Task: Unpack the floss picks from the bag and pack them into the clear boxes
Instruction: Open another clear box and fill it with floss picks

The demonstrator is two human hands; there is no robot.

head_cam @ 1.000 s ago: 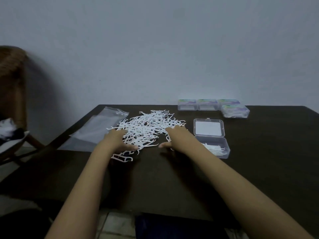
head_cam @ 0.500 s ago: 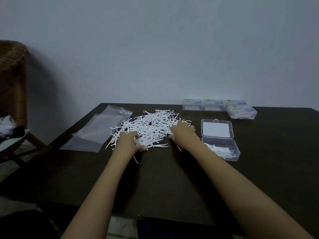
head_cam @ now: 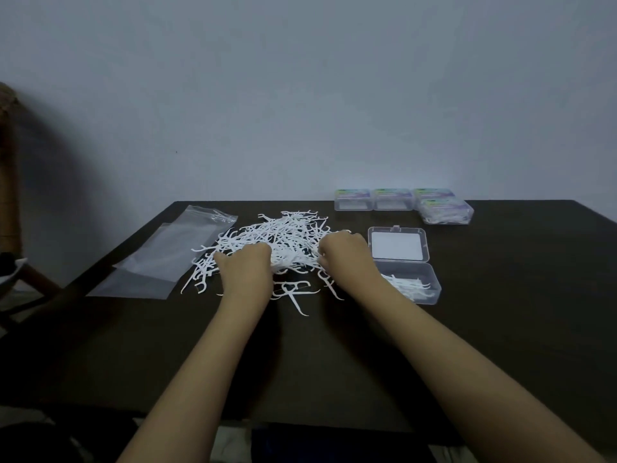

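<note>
Item: heap of thin white plastic floss picks (head_cam: 287, 235), between and beyond both hands. Grip: left hand (head_cam: 245, 265) and right hand (head_cam: 345, 253) each curl round a bunch. Likely light, stiff, tangle-prone; gather by handles. Open clear plastic box (head_cam: 433, 276) just right of right hand.

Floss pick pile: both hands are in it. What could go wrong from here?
1. The floss pick pile is tangled. A bunch lifted by the left hand and right hand may drag extras along and scatter them.
2. Stray picks lie nearer the table front, so they could be missed or swept off.
3. The open clear box sits right beside the right wrist and might get knocked.
</note>
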